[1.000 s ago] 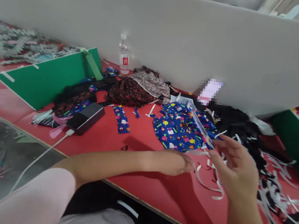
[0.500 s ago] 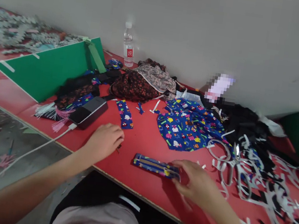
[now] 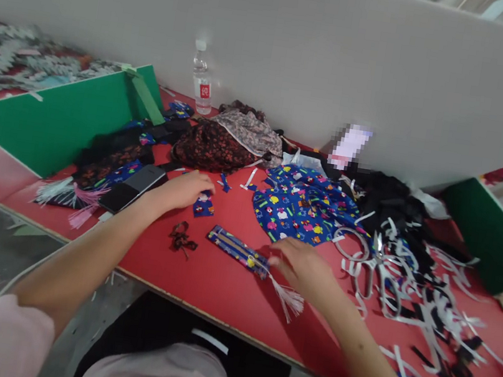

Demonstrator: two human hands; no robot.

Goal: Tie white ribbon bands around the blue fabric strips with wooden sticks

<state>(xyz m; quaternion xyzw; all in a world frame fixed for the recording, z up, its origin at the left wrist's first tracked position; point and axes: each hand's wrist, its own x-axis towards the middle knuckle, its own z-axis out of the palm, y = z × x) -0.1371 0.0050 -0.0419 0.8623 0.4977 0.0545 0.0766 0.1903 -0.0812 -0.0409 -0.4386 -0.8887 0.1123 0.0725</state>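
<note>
My left hand (image 3: 185,189) lies on a small blue printed fabric strip (image 3: 204,206) on the red table (image 3: 227,286), fingers curled over its far end. My right hand (image 3: 299,265) rests fingers-down on the near end of a narrow blue fabric-covered strip (image 3: 236,250). A white tassel (image 3: 288,297) fans out just below that hand. A small dark bow-like scrap (image 3: 181,240) lies between my two arms. A larger piece of blue cartoon-print fabric (image 3: 303,204) lies beyond the right hand.
Scissors (image 3: 374,267) sit among several white and black strip offcuts (image 3: 442,305) on the right. A phone on a cable (image 3: 133,186), dark floral cloths (image 3: 220,146), a water bottle (image 3: 200,83) and green boards (image 3: 59,115) stand to the left and back, before a grey partition.
My left hand moved away from the table edge onto the small blue strip. The long strip and my right hand shifted slightly left; a white tassel and a dark scrap now show.
</note>
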